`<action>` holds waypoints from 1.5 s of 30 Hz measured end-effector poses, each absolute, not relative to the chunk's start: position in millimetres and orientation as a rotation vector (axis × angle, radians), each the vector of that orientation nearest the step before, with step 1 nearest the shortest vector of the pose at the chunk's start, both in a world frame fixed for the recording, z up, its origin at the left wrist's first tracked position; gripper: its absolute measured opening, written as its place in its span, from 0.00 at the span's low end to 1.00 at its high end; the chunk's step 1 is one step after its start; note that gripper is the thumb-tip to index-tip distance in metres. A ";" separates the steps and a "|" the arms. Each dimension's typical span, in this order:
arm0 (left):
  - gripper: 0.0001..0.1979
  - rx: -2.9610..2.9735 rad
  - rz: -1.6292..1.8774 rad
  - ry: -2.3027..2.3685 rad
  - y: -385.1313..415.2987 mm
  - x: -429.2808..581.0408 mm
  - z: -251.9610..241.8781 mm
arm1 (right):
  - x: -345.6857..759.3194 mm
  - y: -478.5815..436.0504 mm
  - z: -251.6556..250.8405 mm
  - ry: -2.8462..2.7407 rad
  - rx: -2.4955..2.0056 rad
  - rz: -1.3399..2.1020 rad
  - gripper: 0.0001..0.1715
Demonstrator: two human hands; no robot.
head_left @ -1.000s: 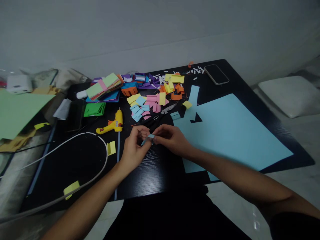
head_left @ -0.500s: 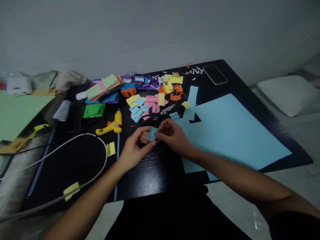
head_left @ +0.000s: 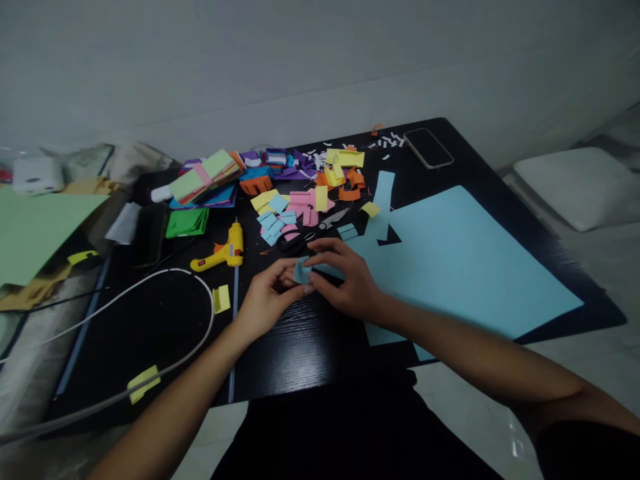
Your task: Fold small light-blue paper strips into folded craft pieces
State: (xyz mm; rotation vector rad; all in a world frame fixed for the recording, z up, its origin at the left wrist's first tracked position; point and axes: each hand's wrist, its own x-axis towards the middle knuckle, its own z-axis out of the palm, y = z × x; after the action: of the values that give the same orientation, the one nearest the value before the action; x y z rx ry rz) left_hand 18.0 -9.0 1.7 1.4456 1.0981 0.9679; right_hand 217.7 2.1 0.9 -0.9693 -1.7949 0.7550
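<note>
Between my hands, above the black table (head_left: 310,353), is a small curved piece of light blue paper (head_left: 302,271). My left hand (head_left: 273,293) grips its left side with the fingers curled behind it. My right hand (head_left: 345,277) has its thumb on the paper's right edge, and its fingers are partly spread above. Just beyond lie scissors (head_left: 333,220) with dark handles, next to small folded blue paper pieces (head_left: 273,223) and pink ones (head_left: 305,203). A large light blue sheet (head_left: 460,267) with a cut-out notch lies to the right, partly under my right forearm.
A yellow glue gun (head_left: 227,250) lies left of my hands. A white cable (head_left: 207,320) loops across the table's left part. Stacked coloured paper (head_left: 210,173), green folded paper (head_left: 187,222) and orange pieces (head_left: 353,190) lie farther back. A phone (head_left: 429,148) rests at the back right.
The fingers of my right hand have opened out from a tight pinch and lifted, with the thumb still at the paper. The blue piece has turned and moved slightly left.
</note>
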 end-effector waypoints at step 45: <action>0.16 2.135 0.981 1.124 -14.6 15.6 6.1 | 218.7 10.4 -2.4 -1.515 -0.796 1.444 0.03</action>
State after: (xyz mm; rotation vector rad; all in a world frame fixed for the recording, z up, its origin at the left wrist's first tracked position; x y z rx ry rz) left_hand 15.6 -14.6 6.1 2.1354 1.1239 0.9812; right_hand 218.7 10.4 -2.4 -0.7958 -1.5147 1.4437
